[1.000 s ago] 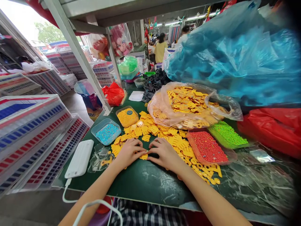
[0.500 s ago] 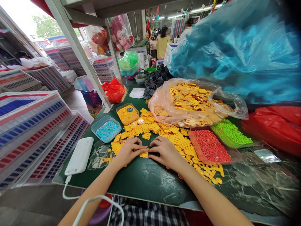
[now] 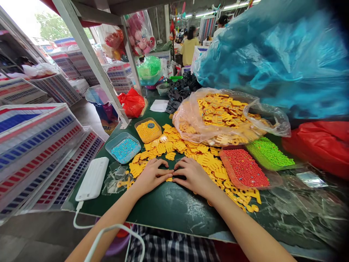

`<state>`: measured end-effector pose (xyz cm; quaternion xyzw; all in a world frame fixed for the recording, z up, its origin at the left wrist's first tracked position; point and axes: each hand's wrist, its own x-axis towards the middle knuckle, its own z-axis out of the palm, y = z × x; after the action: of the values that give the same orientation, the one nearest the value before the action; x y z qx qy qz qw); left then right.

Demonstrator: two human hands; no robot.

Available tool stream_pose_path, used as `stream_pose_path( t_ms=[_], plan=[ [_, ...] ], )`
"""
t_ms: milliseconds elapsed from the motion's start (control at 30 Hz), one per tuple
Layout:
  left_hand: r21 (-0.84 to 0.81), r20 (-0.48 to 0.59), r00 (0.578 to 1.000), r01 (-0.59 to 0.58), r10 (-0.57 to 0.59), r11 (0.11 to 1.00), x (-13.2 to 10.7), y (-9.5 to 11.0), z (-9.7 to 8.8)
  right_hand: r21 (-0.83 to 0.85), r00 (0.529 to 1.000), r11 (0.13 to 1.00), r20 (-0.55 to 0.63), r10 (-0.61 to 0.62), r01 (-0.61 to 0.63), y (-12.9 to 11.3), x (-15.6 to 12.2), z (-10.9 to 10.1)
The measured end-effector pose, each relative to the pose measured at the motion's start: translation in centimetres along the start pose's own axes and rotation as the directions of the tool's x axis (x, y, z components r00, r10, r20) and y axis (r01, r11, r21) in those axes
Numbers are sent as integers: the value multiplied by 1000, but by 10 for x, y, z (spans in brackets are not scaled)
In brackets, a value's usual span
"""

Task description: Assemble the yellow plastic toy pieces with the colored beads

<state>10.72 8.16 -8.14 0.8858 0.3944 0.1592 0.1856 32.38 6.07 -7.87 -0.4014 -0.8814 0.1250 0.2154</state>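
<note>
My left hand [image 3: 151, 177] and my right hand [image 3: 192, 177] meet at the middle of the green work mat [image 3: 163, 207], fingertips pressed around a small yellow plastic piece [image 3: 169, 179] that they mostly hide. Loose yellow plastic pieces [image 3: 170, 147] lie in a heap just beyond my fingers. Past them sits a clear bag of similar pieces [image 3: 218, 118]. Nearest my left hand are clear plastic scraps [image 3: 117, 182] and a white power bank [image 3: 92, 179]. Shallow trays of yellow beads [image 3: 148, 130], blue beads [image 3: 125, 150] and red beads [image 3: 244, 168] surround the heap.
A tray of green beads [image 3: 269, 153] and a clear plastic sheet [image 3: 300, 203] lie on the right. A blue plastic sheet [image 3: 272, 58] and a red bag [image 3: 316, 145] bulge at upper right. Striped crates [image 3: 40, 153] stack at left; a steel post [image 3: 92, 62] rises beyond; people work far back.
My hands have drawn slightly closer, covering more of the small yellow piece. The whole scene has shifted a little as my head moved.
</note>
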Motion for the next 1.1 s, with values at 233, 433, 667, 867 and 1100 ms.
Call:
stream_pose_path(
  t_ms=[233,433,667,867,1100],
  plan=[
    [-16,13,1000,3,-2,1000,0,-1,-6,0,1000,1000,4,2,-2,0,1,-2],
    [0,46,999,-10,10,1000,0,1,-5,6,1000,1000,-5,-4,4,1,0,-1],
    [-21,-52,998,32,-33,999,0,-2,-5,18,1000,1000,1,-6,6,0,1,0],
    [39,-99,993,75,-71,996,9,4,0,11,1000,1000,18,0,0,1,2,0],
    [132,20,992,123,-126,984,54,12,-14,-109,999,994,37,29,-25,9,-2,-15]
  ],
)
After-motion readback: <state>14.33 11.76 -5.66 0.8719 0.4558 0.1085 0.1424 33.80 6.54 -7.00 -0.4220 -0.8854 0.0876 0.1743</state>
